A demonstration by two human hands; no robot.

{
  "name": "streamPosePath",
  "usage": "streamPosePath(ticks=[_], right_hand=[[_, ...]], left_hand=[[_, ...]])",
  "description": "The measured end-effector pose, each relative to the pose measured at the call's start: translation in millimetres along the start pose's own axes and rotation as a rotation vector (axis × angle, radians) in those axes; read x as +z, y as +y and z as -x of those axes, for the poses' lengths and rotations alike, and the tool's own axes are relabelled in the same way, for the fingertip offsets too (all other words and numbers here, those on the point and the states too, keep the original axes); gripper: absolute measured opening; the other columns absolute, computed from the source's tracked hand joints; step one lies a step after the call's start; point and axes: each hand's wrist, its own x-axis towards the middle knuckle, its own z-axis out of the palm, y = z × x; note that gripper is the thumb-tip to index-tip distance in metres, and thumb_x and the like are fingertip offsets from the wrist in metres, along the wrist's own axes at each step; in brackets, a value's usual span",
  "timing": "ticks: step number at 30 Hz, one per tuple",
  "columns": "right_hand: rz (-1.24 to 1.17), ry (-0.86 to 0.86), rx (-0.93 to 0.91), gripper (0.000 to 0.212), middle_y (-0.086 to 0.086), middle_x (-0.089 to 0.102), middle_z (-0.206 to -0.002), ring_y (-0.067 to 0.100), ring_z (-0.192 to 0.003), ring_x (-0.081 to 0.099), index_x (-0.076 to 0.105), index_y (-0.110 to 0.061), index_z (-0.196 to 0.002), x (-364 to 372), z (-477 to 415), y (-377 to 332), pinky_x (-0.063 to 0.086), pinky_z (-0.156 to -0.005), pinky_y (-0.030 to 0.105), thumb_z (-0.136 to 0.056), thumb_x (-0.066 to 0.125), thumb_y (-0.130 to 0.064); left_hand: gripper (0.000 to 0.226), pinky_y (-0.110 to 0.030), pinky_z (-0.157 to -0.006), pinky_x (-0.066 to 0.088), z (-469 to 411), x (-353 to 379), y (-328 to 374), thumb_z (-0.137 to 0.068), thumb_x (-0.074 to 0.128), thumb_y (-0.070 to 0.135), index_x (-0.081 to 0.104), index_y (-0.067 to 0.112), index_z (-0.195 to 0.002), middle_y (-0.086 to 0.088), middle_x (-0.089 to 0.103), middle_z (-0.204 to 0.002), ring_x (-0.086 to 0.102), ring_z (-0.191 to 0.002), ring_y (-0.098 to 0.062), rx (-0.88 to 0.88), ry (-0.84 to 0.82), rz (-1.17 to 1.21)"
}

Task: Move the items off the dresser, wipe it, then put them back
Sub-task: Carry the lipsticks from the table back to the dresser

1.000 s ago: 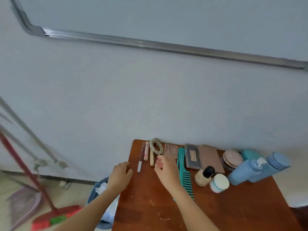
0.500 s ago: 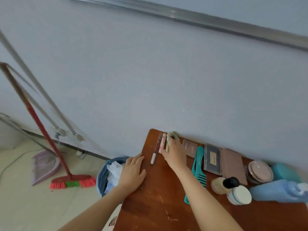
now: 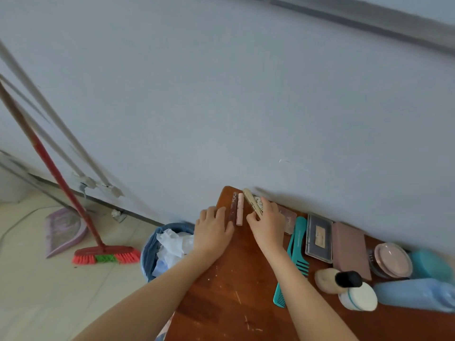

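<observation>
On brown wooden dresser (image 3: 234,291), right hand (image 3: 267,225): pinches slim gold patterned tube (image 3: 251,201), tilted
Left hand (image 3: 213,230): flat, fingers straight, beside dark speckled tube (image 3: 232,207)

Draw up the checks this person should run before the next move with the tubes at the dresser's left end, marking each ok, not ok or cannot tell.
1. Right hand has hold of the gold tube: ok, pinched and tilted away from the row.
2. Left hand free: ok, flat on the dresser, holding nothing.
3. Pink tube and dark tube out of the grip: ok, lying side by side.
4. Scrunchie clear of the right hand: cannot tell, mostly hidden.
5. Left edge safe: not ok, the open bin stands right beside it; a rolling tube might drop in.
</observation>
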Motion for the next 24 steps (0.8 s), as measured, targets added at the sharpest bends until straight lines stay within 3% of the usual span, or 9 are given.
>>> streamPosePath(ticks=[2, 6, 9, 12, 14, 15, 17, 20, 24], right_hand=[[-0.016, 0.041, -0.025, 0.043, 0.016, 0.057, -0.096, 0.029, -0.080, 0.055, 0.054, -0.005, -0.121, -8.3, 3.5, 4.4, 0.043, -0.068, 0.034, -0.079, 0.061, -0.008], [-0.081, 0.079, -0.053, 0.044, 0.017, 0.058, -0.095, 0.032, -0.081, 0.055, 0.057, -0.002, -0.117, -20.1, 8.8, 21.6, 0.046, -0.068, 0.038, -0.073, 0.065, 0.000], [-0.123, 0.079, -0.051, 0.044, 0.012, 0.055, -0.098, 0.024, -0.082, 0.054, 0.055, -0.005, -0.119, -27.1, 10.9, 34.9, 0.043, -0.066, 0.027, -0.076, 0.064, -0.002], [-0.125, 0.066, -0.069, 0.043, 0.008, 0.053, -0.099, 0.017, -0.081, 0.054, 0.054, -0.009, -0.121, -28.6, 12.6, 43.7, 0.043, -0.064, 0.022, -0.080, 0.064, -0.006], [-0.124, 0.059, -0.095, 0.042, 0.009, 0.053, -0.098, 0.015, -0.077, 0.053, 0.055, -0.008, -0.120, -27.4, 13.4, 47.8, 0.043, -0.062, 0.018, -0.079, 0.065, -0.005], [-0.119, 0.058, -0.111, 0.042, 0.011, 0.054, -0.097, 0.014, -0.075, 0.052, 0.056, -0.007, -0.119, -26.4, 13.6, 49.7, 0.043, -0.061, 0.017, -0.078, 0.066, -0.004], [-0.107, 0.052, -0.140, 0.042, 0.012, 0.055, -0.095, 0.013, -0.073, 0.052, 0.057, -0.006, -0.117, -24.5, 13.6, 52.7, 0.044, -0.060, 0.017, -0.076, 0.068, -0.002], [-0.098, 0.056, -0.153, 0.042, 0.011, 0.056, -0.092, 0.011, -0.072, 0.052, 0.058, -0.006, -0.116, -22.1, 12.4, 55.8, 0.041, -0.058, 0.012, -0.075, 0.069, -0.003], [-0.103, 0.058, -0.167, 0.042, 0.011, 0.056, -0.092, 0.011, -0.072, 0.052, 0.058, -0.005, -0.115, -21.9, 11.9, 57.4, 0.039, -0.057, 0.009, -0.075, 0.070, -0.003]], left_hand=[[0.038, -0.040, -0.062, 0.054, -13.9, 9.0, 15.4, -0.080, 0.054, 0.033, 0.062, 0.009, -0.107, -0.012, 0.060, -0.093, 0.059, -0.081, -0.034, 0.065, 0.038, -0.011], [0.063, -0.036, -0.092, 0.040, -29.3, 22.1, 35.5, -0.089, 0.044, 0.044, 0.024, 0.017, -0.142, -0.011, 0.043, -0.126, 0.040, -0.116, -0.029, -0.062, -0.119, -0.163], [0.057, -0.036, -0.092, 0.038, -29.1, 27.5, 38.6, -0.090, 0.045, 0.033, 0.027, 0.013, -0.140, -0.014, 0.044, -0.124, 0.042, -0.114, -0.030, -0.097, -0.052, -0.140], [0.050, -0.038, -0.071, 0.048, -29.4, 28.8, 34.5, -0.075, 0.066, 0.021, 0.054, 0.009, -0.122, -0.017, 0.058, -0.094, 0.057, -0.083, -0.030, -0.007, 0.003, -0.129], [0.048, -0.029, -0.047, 0.047, -30.3, 32.6, 27.6, -0.052, 0.081, 0.020, 0.068, 0.012, -0.097, -0.010, 0.057, -0.064, 0.055, -0.053, -0.022, 0.034, 0.041, -0.188], [0.047, -0.027, -0.044, 0.045, -28.9, 30.5, 26.0, -0.049, 0.082, 0.020, 0.069, 0.014, -0.093, -0.008, 0.055, -0.060, 0.053, -0.048, -0.020, 0.049, 0.041, -0.195], [0.044, -0.031, -0.053, 0.046, -23.1, 27.9, 24.3, -0.068, 0.072, 0.020, 0.062, 0.016, -0.110, -0.010, 0.057, -0.070, 0.056, -0.060, -0.023, 0.083, 0.017, -0.170], [0.048, -0.033, -0.079, 0.044, -18.1, 24.5, 29.2, -0.095, 0.034, 0.016, 0.025, 0.026, -0.141, -0.014, 0.049, -0.109, 0.053, -0.091, -0.025, 0.062, -0.064, -0.118], [0.055, -0.029, -0.065, 0.046, -17.4, 18.9, 33.0, -0.099, 0.027, 0.018, 0.002, 0.030, -0.146, -0.014, 0.041, -0.122, 0.053, -0.075, -0.021, 0.029, -0.086, -0.034]])
